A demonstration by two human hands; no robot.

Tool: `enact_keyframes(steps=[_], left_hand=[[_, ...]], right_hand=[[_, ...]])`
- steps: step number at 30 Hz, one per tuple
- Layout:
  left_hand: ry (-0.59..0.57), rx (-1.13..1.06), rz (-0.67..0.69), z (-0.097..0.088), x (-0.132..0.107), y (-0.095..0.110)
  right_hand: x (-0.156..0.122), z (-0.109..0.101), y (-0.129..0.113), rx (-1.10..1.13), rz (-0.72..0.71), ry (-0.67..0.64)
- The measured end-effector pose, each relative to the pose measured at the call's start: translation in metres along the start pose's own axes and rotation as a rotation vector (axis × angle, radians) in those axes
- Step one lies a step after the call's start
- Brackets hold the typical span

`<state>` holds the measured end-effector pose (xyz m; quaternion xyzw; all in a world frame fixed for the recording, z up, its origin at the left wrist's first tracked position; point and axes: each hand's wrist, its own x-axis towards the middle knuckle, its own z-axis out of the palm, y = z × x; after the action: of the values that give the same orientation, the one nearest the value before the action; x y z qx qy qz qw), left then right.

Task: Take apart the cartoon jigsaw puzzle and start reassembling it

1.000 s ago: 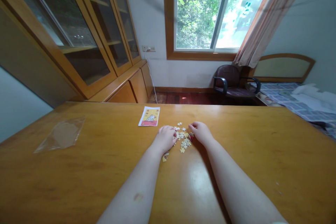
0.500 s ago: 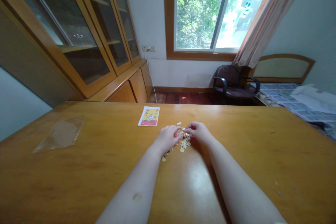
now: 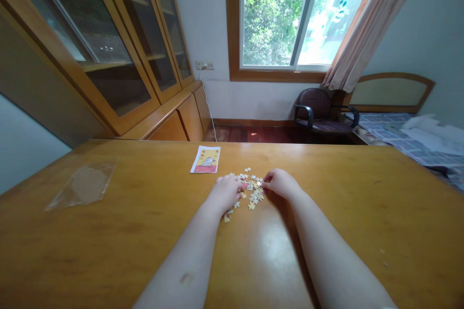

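Observation:
A small heap of pale yellow jigsaw pieces (image 3: 250, 189) lies on the wooden table (image 3: 145, 222), between my hands. My left hand (image 3: 226, 191) rests at the heap's left side, its fingers curled over the pieces. On the right side my right hand (image 3: 279, 183) has its fingertips pinched together at the heap's edge; I cannot make out what they hold. One loose piece (image 3: 227, 218) lies near my left wrist. A yellow and red picture card (image 3: 206, 160) lies flat just beyond the heap, to the left.
A flat clear plastic bag (image 3: 82, 185) lies on the table's far left. Glass-fronted wooden cabinets (image 3: 119, 48) stand on the left. Beyond the table are a window (image 3: 290, 14), a dark armchair (image 3: 319, 113) and a bed (image 3: 413, 140).
Both hands have shifted among the pieces: they drew together over the heap, then parted slightly. The pieces have been stirred and spread a little.

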<state>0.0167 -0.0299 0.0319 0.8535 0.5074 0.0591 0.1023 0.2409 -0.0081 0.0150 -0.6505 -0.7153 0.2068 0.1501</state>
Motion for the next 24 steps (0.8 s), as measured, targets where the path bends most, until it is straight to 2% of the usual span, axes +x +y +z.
enact_keyframes(steps=[3, 8, 13, 16, 20, 24], left_hand=[[0.005, -0.006, -0.006, 0.000, 0.001, 0.002], [-0.003, -0.034, -0.040, 0.000, 0.000, 0.004], [-0.002, -0.046, -0.052, 0.005, 0.000, 0.003], [-0.018, -0.036, -0.066, 0.007, 0.001, 0.002], [-0.025, -0.031, -0.073, 0.009, 0.001, 0.002], [-0.023, -0.038, -0.063, 0.006, 0.000, 0.004]], right_hand=[[-0.002, 0.001, -0.004, -0.022, -0.010, -0.008], [-0.002, 0.005, -0.010, 0.011, -0.017, -0.097], [-0.003, 0.004, -0.010, -0.039, -0.059, -0.059], [-0.005, 0.003, -0.012, -0.066, -0.031, -0.092], [-0.006, 0.004, -0.014, -0.031, -0.018, -0.179], [-0.007, 0.005, -0.015, 0.036, -0.029, -0.191]])
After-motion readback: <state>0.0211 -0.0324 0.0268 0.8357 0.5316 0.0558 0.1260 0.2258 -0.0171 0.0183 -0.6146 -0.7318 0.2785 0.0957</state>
